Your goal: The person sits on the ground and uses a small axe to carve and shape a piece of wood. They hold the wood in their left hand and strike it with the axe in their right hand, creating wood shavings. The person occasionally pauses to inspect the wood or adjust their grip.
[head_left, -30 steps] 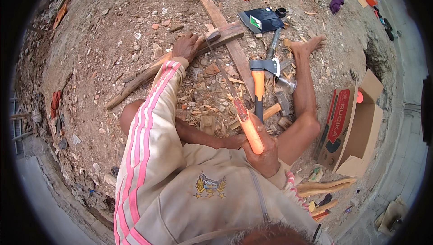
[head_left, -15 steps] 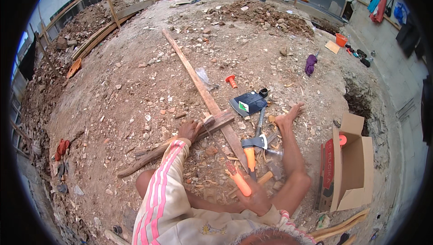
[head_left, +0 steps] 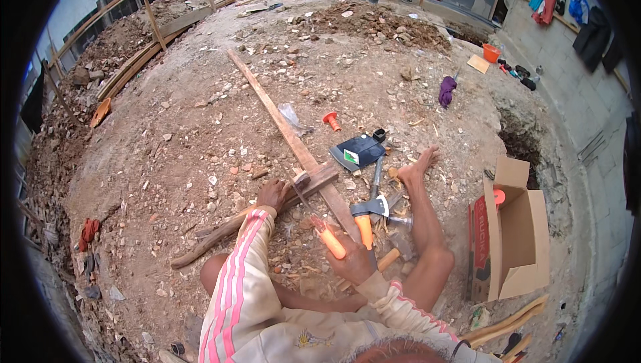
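My left hand (head_left: 274, 194) is closed around a rough wooden pole (head_left: 220, 241), which lies slantwise across a long flat plank (head_left: 270, 106). In my right hand (head_left: 354, 264) is a thin-bladed saw (head_left: 332, 241) with an orange handle. Its narrow blade crosses the pole just right of my left hand. Beside my right hand lies a hatchet (head_left: 362, 228) with an orange and black handle. Beyond it rests a dark hoe head (head_left: 359, 152) with a green and white label. A short wooden handle (head_left: 388, 259) shows near my right knee.
An open cardboard box (head_left: 517, 243) stands at the right by a block wall (head_left: 567, 76), near a hole (head_left: 519, 136). A red flanged plastic piece (head_left: 332, 121), a clear plastic bag (head_left: 292, 117) and a purple bundle (head_left: 447, 91) lie on stony ground. People and motorbikes are far off.
My right hand has moved forward and left with the saw, bringing its handle closer to the pole. My left hand keeps its hold on the pole. The whole view has shifted slightly.
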### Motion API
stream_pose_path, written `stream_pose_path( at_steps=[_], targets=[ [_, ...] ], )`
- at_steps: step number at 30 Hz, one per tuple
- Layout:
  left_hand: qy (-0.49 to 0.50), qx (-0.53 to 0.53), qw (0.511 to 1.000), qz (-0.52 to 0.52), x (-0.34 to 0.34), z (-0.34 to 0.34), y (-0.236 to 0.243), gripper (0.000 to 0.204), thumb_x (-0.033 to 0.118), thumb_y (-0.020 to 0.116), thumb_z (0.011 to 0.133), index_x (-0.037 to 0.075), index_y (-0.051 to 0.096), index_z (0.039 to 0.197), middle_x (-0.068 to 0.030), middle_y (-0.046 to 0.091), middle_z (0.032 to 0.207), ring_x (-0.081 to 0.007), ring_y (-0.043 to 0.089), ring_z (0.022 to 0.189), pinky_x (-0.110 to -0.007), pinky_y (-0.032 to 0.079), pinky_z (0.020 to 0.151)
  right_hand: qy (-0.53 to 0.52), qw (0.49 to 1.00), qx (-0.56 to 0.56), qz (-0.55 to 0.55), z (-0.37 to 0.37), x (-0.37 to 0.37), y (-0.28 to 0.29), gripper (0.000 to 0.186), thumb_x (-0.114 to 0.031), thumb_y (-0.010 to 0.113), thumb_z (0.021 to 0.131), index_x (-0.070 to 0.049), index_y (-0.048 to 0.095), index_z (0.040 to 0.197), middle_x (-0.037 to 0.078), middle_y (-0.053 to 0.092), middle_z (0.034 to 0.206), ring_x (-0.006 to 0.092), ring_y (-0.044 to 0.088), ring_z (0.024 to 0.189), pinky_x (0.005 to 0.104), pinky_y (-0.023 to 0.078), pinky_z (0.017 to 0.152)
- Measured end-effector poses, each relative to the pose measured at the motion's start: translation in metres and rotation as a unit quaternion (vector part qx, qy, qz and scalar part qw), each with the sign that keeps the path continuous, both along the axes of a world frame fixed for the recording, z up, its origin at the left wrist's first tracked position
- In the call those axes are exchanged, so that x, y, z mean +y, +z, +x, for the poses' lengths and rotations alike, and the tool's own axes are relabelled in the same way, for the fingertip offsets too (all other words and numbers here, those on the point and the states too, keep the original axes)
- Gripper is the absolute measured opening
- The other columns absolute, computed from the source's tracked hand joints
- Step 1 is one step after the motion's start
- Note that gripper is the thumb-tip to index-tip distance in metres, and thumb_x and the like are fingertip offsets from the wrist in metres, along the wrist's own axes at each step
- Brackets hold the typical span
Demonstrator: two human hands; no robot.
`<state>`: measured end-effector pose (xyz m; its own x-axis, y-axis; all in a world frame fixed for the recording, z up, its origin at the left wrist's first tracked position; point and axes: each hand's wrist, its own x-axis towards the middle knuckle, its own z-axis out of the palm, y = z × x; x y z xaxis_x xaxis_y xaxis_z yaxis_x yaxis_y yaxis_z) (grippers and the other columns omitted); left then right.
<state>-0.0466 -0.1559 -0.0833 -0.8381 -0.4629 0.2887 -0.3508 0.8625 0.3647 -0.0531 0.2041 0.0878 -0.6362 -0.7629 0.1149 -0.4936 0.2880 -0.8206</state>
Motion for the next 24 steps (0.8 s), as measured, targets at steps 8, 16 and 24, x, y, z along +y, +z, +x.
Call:
stream_pose_path(
  at_steps=[8,16,24],
  targets=[
    [0.016,-0.055,0.998,0.028,-0.003,-0.001,0.024,0.059,0.05,0.044,0.105,0.002,0.072,0.088,-0.0195,0.066,0.096,-0.0423,0.066,0.089,-0.052,0.052,0.079,0.008,0.995,0.045,-0.092,0.015,0.055,-0.002,0.068,-0.021,0.069,0.084,-0.019,0.05,0.149,0.021,0.072,0.099,0.0407,0.07,0.079,0.0489,0.056,0.069],
    [0.017,-0.055,0.998,0.013,-0.004,-0.006,0.021,0.059,0.05,0.044,0.105,0.001,0.072,0.088,-0.0189,0.066,0.094,-0.041,0.066,0.089,-0.051,0.053,0.079,-0.017,1.0,-0.006,-0.006,0.0,0.002,0.013,0.064,-0.014,0.069,0.084,-0.015,0.054,0.145,0.02,0.072,0.099,0.0394,0.071,0.081,0.046,0.056,0.073],
    [-0.017,-0.01,1.0,-0.022,-0.005,0.007,0.007,0.047,0.047,0.048,0.103,0.005,0.071,0.1,-0.018,0.062,0.1,-0.0414,0.063,0.096,-0.053,0.05,0.08,-0.001,1.0,-0.011,-0.004,0.004,0.023,0.001,0.065,-0.023,0.069,0.085,-0.02,0.051,0.147,0.019,0.071,0.086,0.0401,0.069,0.073,0.0501,0.055,0.066]
  ],
)
